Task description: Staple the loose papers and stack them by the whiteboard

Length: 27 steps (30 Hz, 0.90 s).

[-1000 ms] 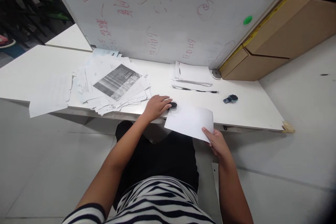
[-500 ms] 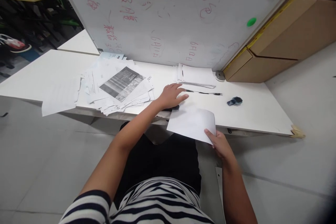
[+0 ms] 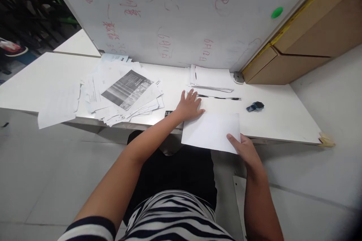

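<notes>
We look down on a white desk (image 3: 283, 116), loose papers (image 3: 124, 90) heaped at left and a white sheet (image 3: 210, 131) jutting over the near edge. Our right hand (image 3: 246, 148) pinches the sheet's near right corner, thumb on top; our left hand (image 3: 189, 107), fingers spread, grips nothing at its far left corner. A dark watch (image 3: 255, 106) sits at right.

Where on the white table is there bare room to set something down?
The white table has bare patches right of the watch and, far left, behind the overhanging sheet, beside the paper pile. Crowded: the middle, with left hand, held sheet, dark strip and paper stack.
</notes>
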Available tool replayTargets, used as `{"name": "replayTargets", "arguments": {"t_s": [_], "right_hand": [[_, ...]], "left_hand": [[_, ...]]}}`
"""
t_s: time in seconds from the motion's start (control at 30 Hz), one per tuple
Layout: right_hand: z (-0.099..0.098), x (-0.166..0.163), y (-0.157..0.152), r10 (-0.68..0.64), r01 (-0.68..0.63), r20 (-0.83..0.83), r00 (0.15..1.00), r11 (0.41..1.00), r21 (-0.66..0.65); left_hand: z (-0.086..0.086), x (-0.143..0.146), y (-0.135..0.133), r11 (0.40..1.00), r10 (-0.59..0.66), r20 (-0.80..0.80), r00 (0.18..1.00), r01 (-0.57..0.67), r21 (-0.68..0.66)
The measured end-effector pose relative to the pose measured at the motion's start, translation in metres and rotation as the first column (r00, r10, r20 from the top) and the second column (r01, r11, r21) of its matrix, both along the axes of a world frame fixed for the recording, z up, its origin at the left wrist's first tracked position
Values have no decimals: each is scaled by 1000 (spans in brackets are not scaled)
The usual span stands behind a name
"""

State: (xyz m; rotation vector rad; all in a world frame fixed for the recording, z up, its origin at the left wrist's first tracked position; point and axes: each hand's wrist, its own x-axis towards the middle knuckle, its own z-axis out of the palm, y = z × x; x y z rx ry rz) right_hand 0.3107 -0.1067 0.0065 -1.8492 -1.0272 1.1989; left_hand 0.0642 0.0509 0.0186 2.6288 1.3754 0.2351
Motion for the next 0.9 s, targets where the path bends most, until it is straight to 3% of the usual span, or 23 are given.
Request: {"name": "replayTargets", "arguments": {"t_s": [0.2,0.37,0.43,0.5,0.6,0.77,0.9], "right_hand": [[-25,-11,-6,-108,111,-44,993,992,64],[-25,-26,-13,-129,130,-22,991,983,126],[-23,-30,-16,-101,95,35,994,986,137],[-23,-31,-19,-86,79,43,995,987,141],[-26,-33,-22,-93,101,-64,994,986,132],[-22,-30,-29,-153,191,-279,948,975,116],[-11,-22,-40,-233,285,-327,916,951,119]], "left_hand": [[-6,5,2,1000,-3,-32,999,3,-12],[11,-6,-4,994,-6,143,990,-10,109],[21,-15,-15,968,9,297,955,-83,237],[26,-28,-32,911,84,442,893,-249,329],[19,-53,-58,846,194,537,821,-417,332],[-11,-92,-73,964,136,359,923,-206,165],[-22,-102,-72,971,172,312,935,-214,108]]}}
